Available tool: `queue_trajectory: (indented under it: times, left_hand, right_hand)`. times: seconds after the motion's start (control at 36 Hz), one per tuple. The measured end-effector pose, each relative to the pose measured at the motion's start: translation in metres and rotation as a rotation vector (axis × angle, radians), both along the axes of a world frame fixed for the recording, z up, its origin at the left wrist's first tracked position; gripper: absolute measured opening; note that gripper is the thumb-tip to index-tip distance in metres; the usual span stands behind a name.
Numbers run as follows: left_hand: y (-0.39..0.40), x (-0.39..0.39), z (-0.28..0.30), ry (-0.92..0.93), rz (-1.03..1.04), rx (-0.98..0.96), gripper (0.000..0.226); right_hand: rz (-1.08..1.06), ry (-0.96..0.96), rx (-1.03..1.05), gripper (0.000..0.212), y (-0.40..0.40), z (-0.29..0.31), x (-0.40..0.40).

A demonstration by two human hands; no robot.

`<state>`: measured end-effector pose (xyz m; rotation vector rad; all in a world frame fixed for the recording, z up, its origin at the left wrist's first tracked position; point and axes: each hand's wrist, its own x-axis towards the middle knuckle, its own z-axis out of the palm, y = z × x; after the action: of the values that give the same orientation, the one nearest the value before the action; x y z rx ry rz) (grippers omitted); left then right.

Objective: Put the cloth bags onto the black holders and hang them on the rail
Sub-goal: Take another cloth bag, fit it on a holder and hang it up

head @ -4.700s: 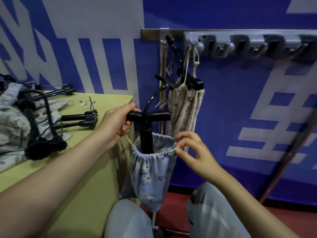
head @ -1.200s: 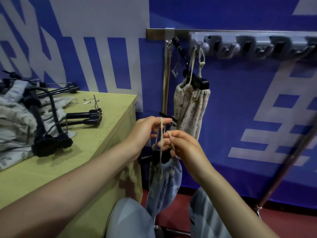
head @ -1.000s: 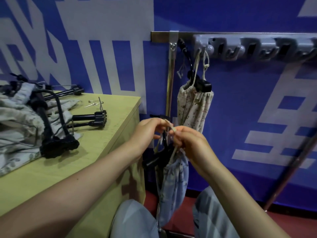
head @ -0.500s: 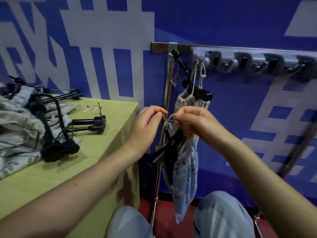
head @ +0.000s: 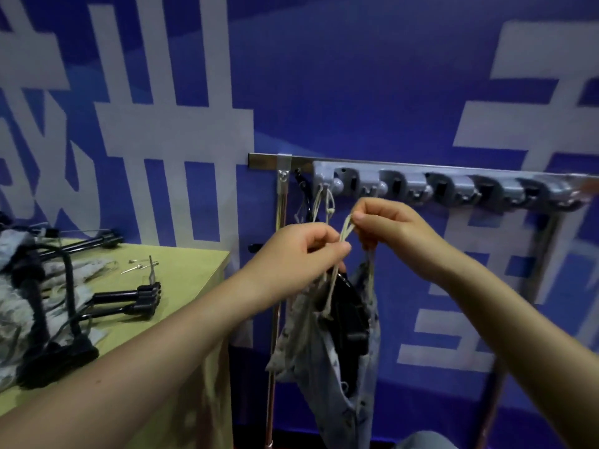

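Blue bag (head: 350,377) on its black holder (head: 348,314) dangles below the rail (head: 421,165), its cord (head: 344,230) pinched by both hands, left hand (head: 296,254) and right hand (head: 389,225) close together beside the counter (head: 191,273).

A staged work or demo space is suggested: a blue banner (head: 372,92) with large white characters fills the background, a rail (head: 453,186) of grey hooks is mounted mid-frame, and a plain table (head: 181,280) stands lower left.
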<state>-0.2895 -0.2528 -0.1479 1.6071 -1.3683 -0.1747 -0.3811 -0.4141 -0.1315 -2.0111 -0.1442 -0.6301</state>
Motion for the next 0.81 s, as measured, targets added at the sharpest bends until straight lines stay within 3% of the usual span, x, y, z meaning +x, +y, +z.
queue_trajectory:
  times: [0.14,0.36,0.53,0.61,0.69,0.81]
  left_hand:
    - [-0.028,-0.012,0.022,-0.066,0.022,0.06,0.015]
    - [-0.096,-0.011,0.047,0.124,0.188,0.049,0.02]
    - [-0.126,0.004,0.051,0.293,0.296,-0.028,0.022]
    - [-0.134,0.012,0.056,0.277,0.333,-0.055,0.02]
    - [-0.14,0.02,0.056,0.208,0.407,-0.023,0.024]
    - [-0.145,0.027,0.044,0.04,0.428,0.179,0.025]
  right_hand:
    - [-0.056,-0.037,0.01,0.016,-0.022,0.009,-0.014]
    - [-0.264,-0.028,0.032,0.029,-0.074,0.028,-0.003]
    - [-0.453,-0.021,-0.072,0.029,-0.087,0.037,0.015]
    - [-0.538,-0.081,-0.039,0.024,-0.087,0.038,0.026]
    - [-0.642,-0.062,-0.152,0.025,-0.087,0.035,0.036]
    - [-0.675,0.067,-0.276,0.022,-0.089,0.022,0.041]
